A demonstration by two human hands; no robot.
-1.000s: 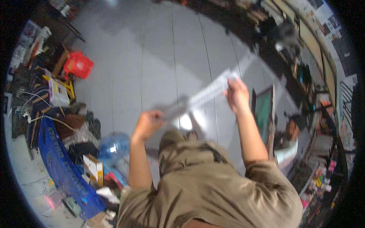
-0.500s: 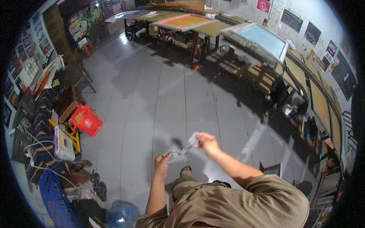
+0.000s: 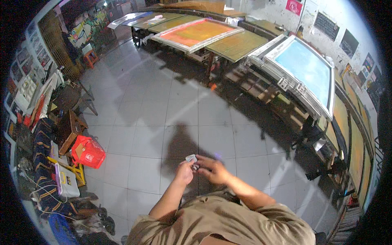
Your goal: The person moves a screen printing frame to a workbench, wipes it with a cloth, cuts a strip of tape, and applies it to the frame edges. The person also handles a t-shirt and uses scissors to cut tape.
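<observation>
A small crumpled pale-grey wad of material [image 3: 191, 158] is sitting at six o'clock of the view, over the grey tiled floor [image 3: 139, 122]. The left hand [image 3: 185, 171] is pinching it from seven o'clock; the right hand [image 3: 213, 169], fingers spread, is touching it from four o'clock. A red plastic bag [image 3: 87, 152] is lying at nine o'clock.

The person wears a khaki-olive short-sleeved shirt [image 3: 228, 224] of plain, slightly creased cloth, loose across the shoulders and chest, with no print or marking to be seen on it. The sleeves end well above the elbows, so both forearms are bare from there up to the left hand [image 3: 185, 171] and the right hand [image 3: 214, 170]. No watch, ring, glove or band shows on either wrist or grip, though motion blur softens the fingers, most on the right
</observation>
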